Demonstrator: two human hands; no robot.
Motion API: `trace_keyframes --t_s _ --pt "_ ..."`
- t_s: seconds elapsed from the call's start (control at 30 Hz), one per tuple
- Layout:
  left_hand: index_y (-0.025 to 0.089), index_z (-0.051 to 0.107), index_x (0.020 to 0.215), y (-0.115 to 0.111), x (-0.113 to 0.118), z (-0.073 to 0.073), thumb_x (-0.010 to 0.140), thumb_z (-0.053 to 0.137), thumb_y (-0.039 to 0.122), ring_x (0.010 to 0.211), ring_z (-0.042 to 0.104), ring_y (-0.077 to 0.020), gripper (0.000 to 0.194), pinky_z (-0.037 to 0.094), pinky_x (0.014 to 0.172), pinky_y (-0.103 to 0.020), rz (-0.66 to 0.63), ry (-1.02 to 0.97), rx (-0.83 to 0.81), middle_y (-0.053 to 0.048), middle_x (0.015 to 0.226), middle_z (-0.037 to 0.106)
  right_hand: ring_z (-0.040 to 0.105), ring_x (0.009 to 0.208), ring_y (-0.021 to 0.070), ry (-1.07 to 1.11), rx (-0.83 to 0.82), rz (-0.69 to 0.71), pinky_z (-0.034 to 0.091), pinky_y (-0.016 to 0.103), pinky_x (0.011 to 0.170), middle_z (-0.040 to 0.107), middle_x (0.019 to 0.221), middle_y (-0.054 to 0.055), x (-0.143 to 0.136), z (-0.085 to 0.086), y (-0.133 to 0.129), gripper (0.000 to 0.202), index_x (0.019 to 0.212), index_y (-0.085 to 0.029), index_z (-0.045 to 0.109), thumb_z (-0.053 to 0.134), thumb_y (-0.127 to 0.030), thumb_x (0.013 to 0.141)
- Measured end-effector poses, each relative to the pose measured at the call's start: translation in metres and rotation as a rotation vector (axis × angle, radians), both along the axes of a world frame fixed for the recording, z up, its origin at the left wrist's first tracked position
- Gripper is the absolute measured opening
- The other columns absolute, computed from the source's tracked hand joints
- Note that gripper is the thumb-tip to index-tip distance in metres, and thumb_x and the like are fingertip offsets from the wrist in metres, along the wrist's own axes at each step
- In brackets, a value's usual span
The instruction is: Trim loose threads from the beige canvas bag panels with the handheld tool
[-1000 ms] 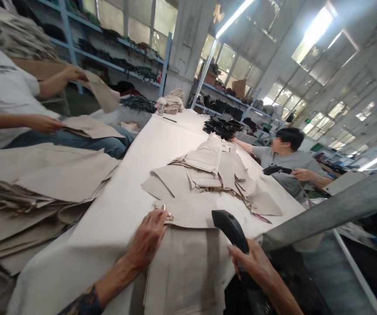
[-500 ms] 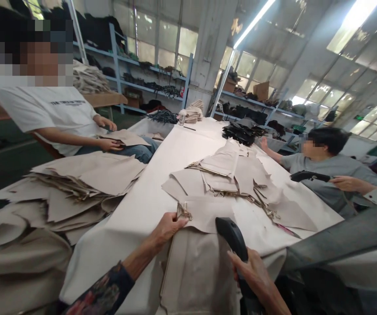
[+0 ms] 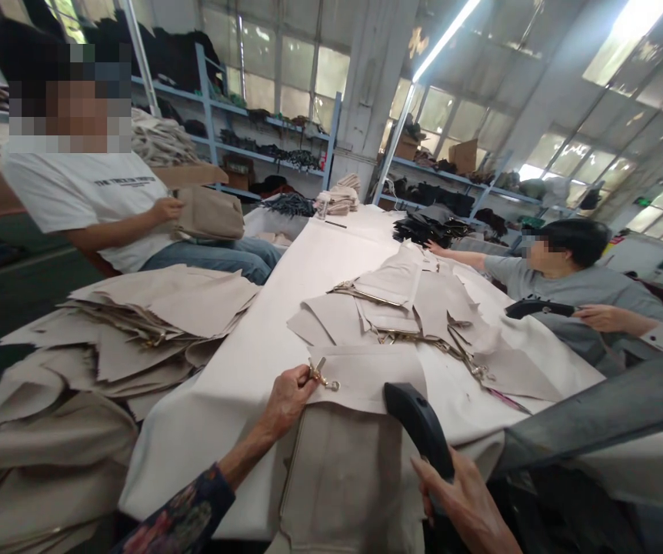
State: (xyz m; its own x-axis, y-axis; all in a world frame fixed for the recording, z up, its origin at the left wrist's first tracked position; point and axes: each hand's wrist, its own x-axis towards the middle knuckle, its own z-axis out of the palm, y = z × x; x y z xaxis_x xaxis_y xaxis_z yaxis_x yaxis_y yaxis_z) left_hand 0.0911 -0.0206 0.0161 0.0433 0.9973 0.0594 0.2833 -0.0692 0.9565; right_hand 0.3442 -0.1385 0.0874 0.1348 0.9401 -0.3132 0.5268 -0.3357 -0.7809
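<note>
My left hand (image 3: 290, 396) pinches the left corner of a beige fabric panel (image 3: 366, 377), where gold-coloured metal zipper pulls (image 3: 324, 375) stick out beside the fingertips. Wrapped around the handle of a black curved handheld tool (image 3: 415, 419) is my right hand (image 3: 464, 492). The tool's blunt head lies over the panel's lower right part; whether it touches the cloth, I cannot tell. Below the panel, a stack of beige fabric pieces (image 3: 348, 477) hangs at the near edge of the white-covered table (image 3: 262, 362).
Beige pieces with metal zippers (image 3: 389, 300) lie ahead, with a black pile (image 3: 432, 227) beyond. A large beige heap (image 3: 135, 323) stands at left. One co-worker (image 3: 118, 185) sits left; another (image 3: 579, 277) at right holds a similar black tool (image 3: 539, 308). A metal beam (image 3: 597, 415) crosses at right.
My left hand has shifted slightly left and the zipper pulls have turned. The black tool has moved a little right. The left co-worker has raised a beige piece; the right one reaches to the black pile.
</note>
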Motion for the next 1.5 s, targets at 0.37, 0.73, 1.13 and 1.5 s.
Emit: trace_keyframes --t_s 0.37,0.73,1.13,1.5 --pt "0.014 0.058 0.072 0.001 -0.002 -0.007 0.081 0.047 0.042 0.061 0.044 -0.0131 0.031 0.032 0.057 -0.022 0.038 -0.082 0.019 0.002 0.061 0.051 0.054 0.052 0.0154 -0.246 0.036 0.083 0.043 0.025 0.058 0.054 0.05 -0.002 0.013 0.045 -0.004 0.04 0.059 -0.021 0.048 0.047 -0.054 0.081" --pt "0.015 0.048 0.069 0.008 -0.007 -0.02 0.079 0.054 0.037 0.062 0.035 -0.0099 0.025 0.03 0.057 -0.021 -0.074 -0.374 -0.012 0.003 0.066 0.041 0.057 0.052 0.0141 -0.073 -0.133 0.266 0.047 0.023 0.055 0.049 0.059 -0.006 -0.046 0.026 0.025 0.036 0.101 -0.015 0.051 0.052 -0.043 0.078" --pt "0.015 0.051 0.07 0.008 -0.009 -0.015 0.074 0.058 0.045 0.058 0.036 -0.0106 0.03 0.028 0.052 -0.021 -0.105 -0.479 -0.115 0.003 0.061 0.041 0.056 0.055 0.0155 -0.266 -0.104 0.255 0.045 0.024 0.057 0.054 0.055 -0.002 -0.03 0.046 0.02 0.032 0.076 -0.018 0.056 0.05 -0.05 0.08" --pt "0.016 0.045 0.066 0.009 -0.015 -0.01 0.076 0.056 0.045 0.058 0.029 -0.0084 0.033 0.026 0.054 -0.021 -0.148 -0.502 -0.057 0.005 0.061 0.033 0.055 0.052 0.0134 -0.149 -0.166 0.349 0.044 0.022 0.053 0.049 0.058 -0.006 -0.068 0.042 0.029 0.032 0.099 -0.015 0.054 0.052 -0.04 0.079"
